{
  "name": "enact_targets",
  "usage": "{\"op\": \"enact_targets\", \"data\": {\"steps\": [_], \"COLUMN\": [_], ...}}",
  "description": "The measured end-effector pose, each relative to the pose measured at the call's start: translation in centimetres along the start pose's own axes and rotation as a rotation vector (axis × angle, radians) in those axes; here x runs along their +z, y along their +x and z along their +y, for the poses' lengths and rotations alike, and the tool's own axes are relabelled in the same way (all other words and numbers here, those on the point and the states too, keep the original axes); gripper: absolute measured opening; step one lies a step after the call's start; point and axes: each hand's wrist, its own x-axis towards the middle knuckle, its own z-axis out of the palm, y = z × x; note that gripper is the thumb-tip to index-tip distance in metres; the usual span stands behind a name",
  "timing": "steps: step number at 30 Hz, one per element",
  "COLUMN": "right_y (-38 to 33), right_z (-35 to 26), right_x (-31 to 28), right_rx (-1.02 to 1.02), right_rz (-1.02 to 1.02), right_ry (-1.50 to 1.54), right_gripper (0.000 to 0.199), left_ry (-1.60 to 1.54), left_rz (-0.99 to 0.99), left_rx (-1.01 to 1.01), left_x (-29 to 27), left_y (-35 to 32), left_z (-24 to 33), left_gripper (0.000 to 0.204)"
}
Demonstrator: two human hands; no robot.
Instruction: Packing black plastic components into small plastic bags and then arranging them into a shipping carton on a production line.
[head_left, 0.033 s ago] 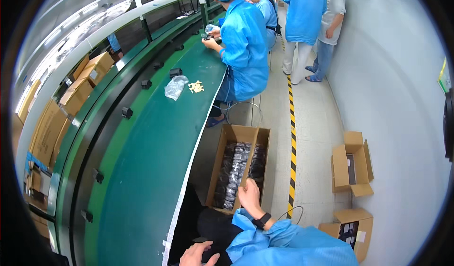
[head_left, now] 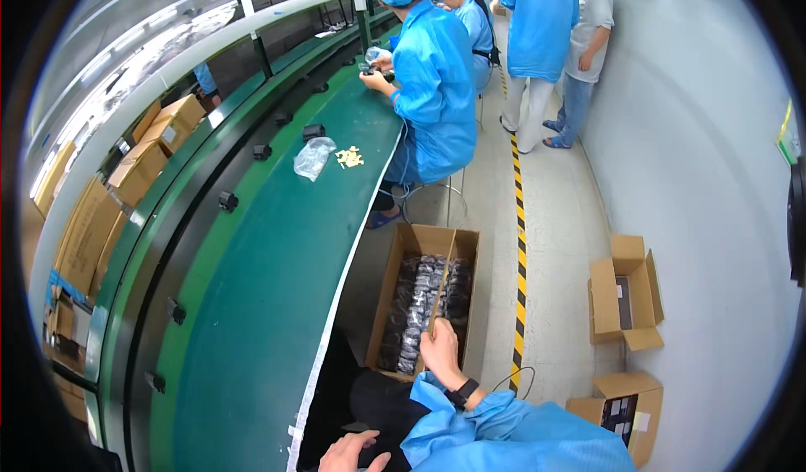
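An open cardboard box (head_left: 384, 304) stands on the floor beside the workbench, packed with rows of dark items in clear plastic bags (head_left: 420, 292). A long cardboard flap (head_left: 447, 262) runs lengthwise over the box. My right hand (head_left: 441, 350), with a dark band on its wrist, is closed on the near end of that flap. My left hand (head_left: 351, 451) lies by my dark-clothed lap at the bottom of the view. Its fingers are apart and hold nothing; part of the hand is cut off by the lower edge.
The green workbench (head_left: 252, 304) bears a plastic bag (head_left: 313, 159), pale small pieces (head_left: 349, 157) and a black part (head_left: 313, 132). Black parts line the conveyor (head_left: 227, 201). A seated co-worker (head_left: 432, 86) is ahead. Two open boxes (head_left: 604, 300) stand by the wall.
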Motion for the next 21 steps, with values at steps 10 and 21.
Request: {"op": "enact_targets", "data": {"steps": [10,21], "right_y": [1.3,7.4], "right_z": [-7.8,-16.5], "right_x": [-7.2,-15.1], "right_rx": [-0.122,-0.003], "right_rz": [0.13,0.084], "right_ry": [0.294,1.274], "right_gripper": [0.008,0.056], "left_ry": [-0.027,0.006], "left_rz": [-0.005,0.026], "left_rx": [0.034,0.162], "left_x": [0.7,-0.5], "left_y": [-1.3,-1.6], "left_z": [0.6,-1.4], "left_gripper": [0.04,0.041]}}
